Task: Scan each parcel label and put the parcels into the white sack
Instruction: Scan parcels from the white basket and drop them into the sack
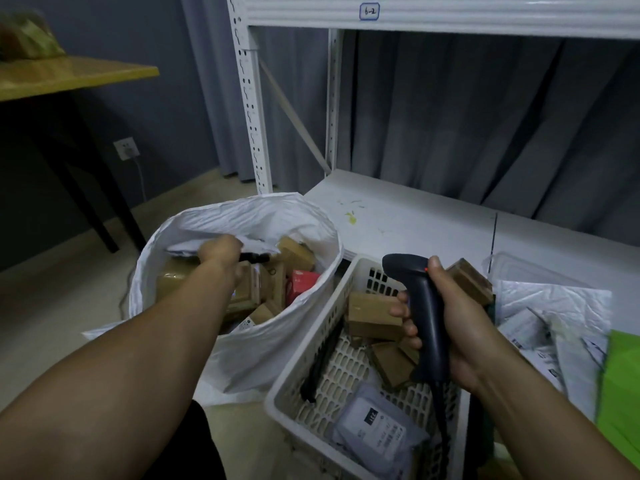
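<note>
- Landmark: white slotted basket (311, 358), bottom centre.
- Over its right half: right hand (450, 320) wrapped tight round handle of dark-blue barcode scanner (424, 306). Thumb up top beside lit red LED (426, 269), scanner head toward basket's far end, cable (441, 410) dropping inside basket's right wall.
- Inside basket: brown cardboard boxes (374, 317) mid, grey poly mailer (377, 431) label-up at near end, black strip (322, 362) along left wall.
- At basket's far right corner, behind the scanner hand: small brown box (469, 280), tilted.
- Left of basket, touching it: white sack (242, 341), mouth open, part-filled with brown cartons (294, 254) plus a red box (303, 280).
- Left hand (221, 249) inside sack mouth, above the cartons. Fingers turned away and blurred, thin black item (254, 258) at fingertips. Gripped or let go: cannot tell.
- Right of basket: heap of white mailers (554, 317), green sheet (623, 375) past them.
- Behind basket: white shelf deck (415, 216), grey curtain (485, 116) beyond.
</note>
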